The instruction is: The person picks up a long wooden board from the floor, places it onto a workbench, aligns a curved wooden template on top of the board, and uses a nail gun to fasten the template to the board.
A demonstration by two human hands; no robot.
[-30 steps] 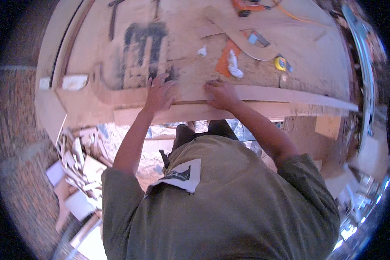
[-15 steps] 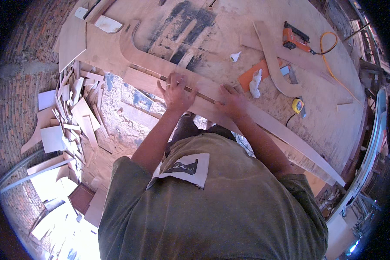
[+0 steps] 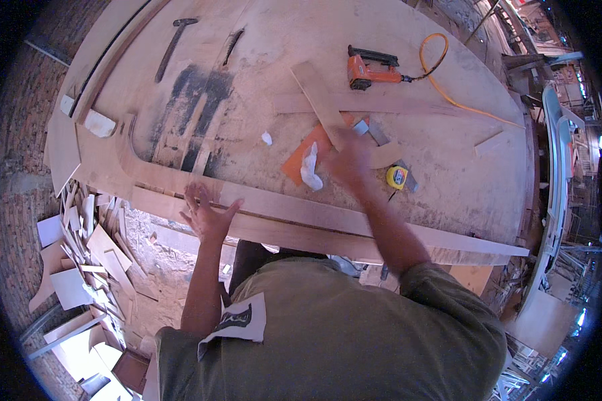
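Note:
My left hand [image 3: 209, 212] lies with spread fingers on a long wooden piece [image 3: 294, 209] that curves up at its left end and runs along the table's near edge. A second wooden strip [image 3: 281, 228] lies alongside it, nearer to me. Over the table, my right hand [image 3: 349, 160] is smeared by motion, so its fingers cannot be made out. It is beside a white crumpled bag-like thing [image 3: 310, 167] on an orange sheet [image 3: 294, 162], and partly covers a hooked wooden piece [image 3: 318, 93]. A yellow tape measure [image 3: 396, 176] sits to its right.
An orange and black nail gun [image 3: 362, 72] with an orange hose [image 3: 431, 77] rests at the far side. A hammer [image 3: 170, 52] lies far left. Wood offcuts [image 3: 100, 247] are heaped on the floor left of the table, by a brick wall [image 3: 17, 134].
My right hand has left the long wooden piece and moved out over the table toward the hooked piece. My left hand remains on the wood, fingers spread wider. The view has turned right.

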